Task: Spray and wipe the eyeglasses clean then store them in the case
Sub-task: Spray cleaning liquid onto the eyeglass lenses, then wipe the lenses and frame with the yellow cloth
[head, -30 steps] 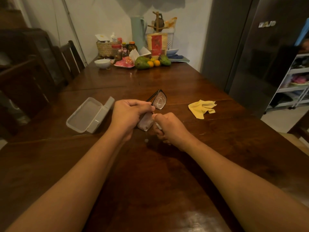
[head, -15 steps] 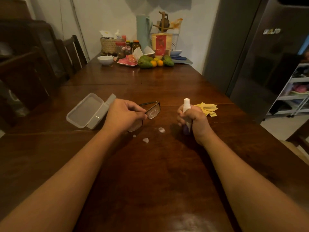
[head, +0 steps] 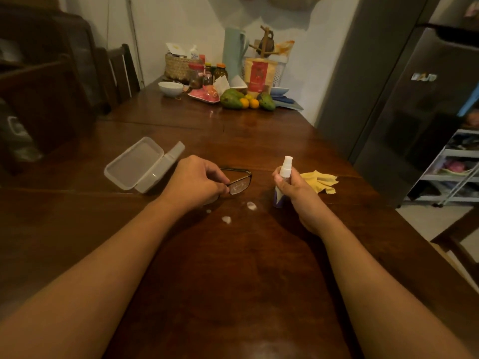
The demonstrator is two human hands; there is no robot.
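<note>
Left hand pinches the eyeglasses; right hand, right of them, grips the upright spray bottle. Open case lies left of the eyeglasses.

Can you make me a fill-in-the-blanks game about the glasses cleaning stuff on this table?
The clear plastic case on the dark wooden table lies ____.
The crumpled cloth beside the right hand is coloured ____.
The left hand holds the black-framed eyeglasses, while the right hand grips the small white-topped spray bottle, standing ____.
Missing words: open, yellow, upright.
</note>
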